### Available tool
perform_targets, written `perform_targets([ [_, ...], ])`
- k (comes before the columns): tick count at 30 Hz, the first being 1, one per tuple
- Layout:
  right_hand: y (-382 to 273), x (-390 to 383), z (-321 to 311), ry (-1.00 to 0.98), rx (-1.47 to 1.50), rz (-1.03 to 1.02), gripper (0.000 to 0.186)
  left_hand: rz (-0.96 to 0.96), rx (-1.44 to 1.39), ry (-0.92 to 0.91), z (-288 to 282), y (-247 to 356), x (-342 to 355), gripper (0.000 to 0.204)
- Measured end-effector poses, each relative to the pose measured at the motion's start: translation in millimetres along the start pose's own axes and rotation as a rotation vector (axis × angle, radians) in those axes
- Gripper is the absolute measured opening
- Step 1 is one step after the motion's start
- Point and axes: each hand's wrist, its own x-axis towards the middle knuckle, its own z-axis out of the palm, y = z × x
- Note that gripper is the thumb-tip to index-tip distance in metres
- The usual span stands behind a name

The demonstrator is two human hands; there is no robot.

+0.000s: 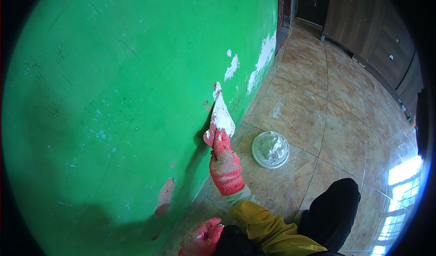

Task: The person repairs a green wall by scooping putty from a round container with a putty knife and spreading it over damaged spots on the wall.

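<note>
My right hand, in a red rubber-coated glove smeared with grey, is closed on a putty trowel. White putty covers its pointed blade, and the handle is hidden in the grip. The tip meets the green wall by a small white patch. Low in the view, my left hand, gloved alike, is by my dark knee with its fingers loosely apart and nothing visible in them. On the floor right of my right hand is a round, shallow clear container with a heap of white putty.
Farther along the wall are more white patches. A chipped bare spot lies nearer to me. Brown floor tiles carry a white smear. My dark shoe is at lower right; a wooden cabinet stands at far right.
</note>
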Motion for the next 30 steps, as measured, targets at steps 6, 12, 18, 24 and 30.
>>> perform_targets([
  [6, 2, -11, -28, 0.108, 0.178, 0.059, 0.059, 0.036, 0.046, 0.015, -4, 11, 3, 0.007],
  [12, -4, 11, -54, 0.225, 0.323, 0.133, 0.057, -0.056, 0.060, 0.012, -10, 30, 8, 0.013],
  [18, -13, 22, -49, 0.158, 0.311, 0.110, 0.056, -0.035, -0.058, 0.064, 0, 36, 15, 0.018],
  [24, -12, 20, -47, 0.235, 0.298, -0.055, 0.055, -0.101, -0.206, 0.079, 2, 41, 21, 0.015],
  [30, -29, 16, -73, 0.079, 0.338, 0.180, 0.055, -0.070, -0.085, 0.125, -7, 56, 24, 0.012],
])
